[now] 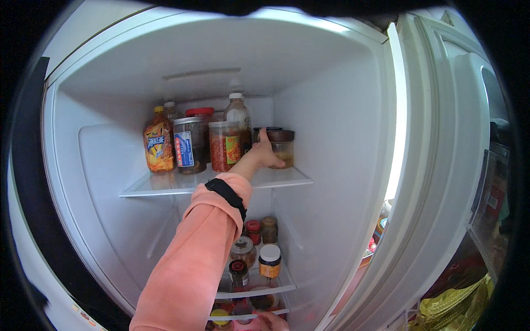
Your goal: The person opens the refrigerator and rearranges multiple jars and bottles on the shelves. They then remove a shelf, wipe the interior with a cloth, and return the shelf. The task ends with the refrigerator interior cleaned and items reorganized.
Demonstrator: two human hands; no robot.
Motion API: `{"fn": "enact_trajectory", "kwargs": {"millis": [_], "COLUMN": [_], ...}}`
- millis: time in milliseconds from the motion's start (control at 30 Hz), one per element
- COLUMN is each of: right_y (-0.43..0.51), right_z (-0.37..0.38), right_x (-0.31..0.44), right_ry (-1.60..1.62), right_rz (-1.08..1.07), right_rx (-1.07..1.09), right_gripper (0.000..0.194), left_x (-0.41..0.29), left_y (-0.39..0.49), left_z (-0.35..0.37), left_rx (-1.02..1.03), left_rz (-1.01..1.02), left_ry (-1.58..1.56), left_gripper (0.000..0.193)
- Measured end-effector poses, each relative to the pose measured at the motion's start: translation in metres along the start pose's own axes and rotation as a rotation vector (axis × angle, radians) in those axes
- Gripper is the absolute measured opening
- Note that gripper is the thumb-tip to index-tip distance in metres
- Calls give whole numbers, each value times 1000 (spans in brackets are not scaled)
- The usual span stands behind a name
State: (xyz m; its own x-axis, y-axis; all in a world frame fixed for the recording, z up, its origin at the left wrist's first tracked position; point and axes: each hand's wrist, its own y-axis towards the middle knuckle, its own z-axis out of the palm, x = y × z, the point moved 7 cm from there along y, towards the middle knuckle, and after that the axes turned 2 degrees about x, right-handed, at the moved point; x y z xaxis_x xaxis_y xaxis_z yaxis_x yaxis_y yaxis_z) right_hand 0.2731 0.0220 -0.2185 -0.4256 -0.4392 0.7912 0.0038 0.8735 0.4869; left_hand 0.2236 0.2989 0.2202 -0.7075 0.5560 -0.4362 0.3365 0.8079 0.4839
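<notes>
My left hand [263, 152] reaches onto the upper glass shelf, in a pink sleeve with a black strap around the cuff. It is wrapped around the left side of a glass jar [283, 149] with a brown lid and yellowish contents. The thumb lies across the jar's lower front, and one finger points up beside the lid; the other fingers are hidden. Behind it shows part of another dark-lidded jar [265, 128]. At the bottom edge, part of my right hand [271, 322] appears near a lower shelf; what it touches cannot be made out.
Left along the upper shelf [281, 178] stand an iced tea bottle [159, 142], a silver-lidded jar [189, 147], a jar of red sauce [224, 147] and a white-capped bottle [237, 111]. Several jars, including a white-lidded one [270, 260], stand lower. The refrigerator door [439, 165] hangs open at right.
</notes>
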Motion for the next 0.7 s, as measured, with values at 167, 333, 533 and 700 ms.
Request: {"fn": "enact_trajectory", "kwargs": {"millis": [167,333,533,700], "right_y": [2,10,60,137], "right_z": [12,-1,-50,-46], "right_x": [6,19,22,-34], "right_ry": [-33,57,67,-233], "right_rz": [-197,181,151,185], "right_rx": [-24,154,-200,-283], "right_gripper": [23,30,65,94], "left_x": [-4,-25,-88,-46], "left_y": [-3,-34,-159,-319], "left_z": [-3,-10,-61,-57], "left_rx": [59,102,-464,-580], "left_rz": [-58,-35,461,472], "left_ry": [62,64,42,-380], "left_gripper": [142,135,55,8]}}
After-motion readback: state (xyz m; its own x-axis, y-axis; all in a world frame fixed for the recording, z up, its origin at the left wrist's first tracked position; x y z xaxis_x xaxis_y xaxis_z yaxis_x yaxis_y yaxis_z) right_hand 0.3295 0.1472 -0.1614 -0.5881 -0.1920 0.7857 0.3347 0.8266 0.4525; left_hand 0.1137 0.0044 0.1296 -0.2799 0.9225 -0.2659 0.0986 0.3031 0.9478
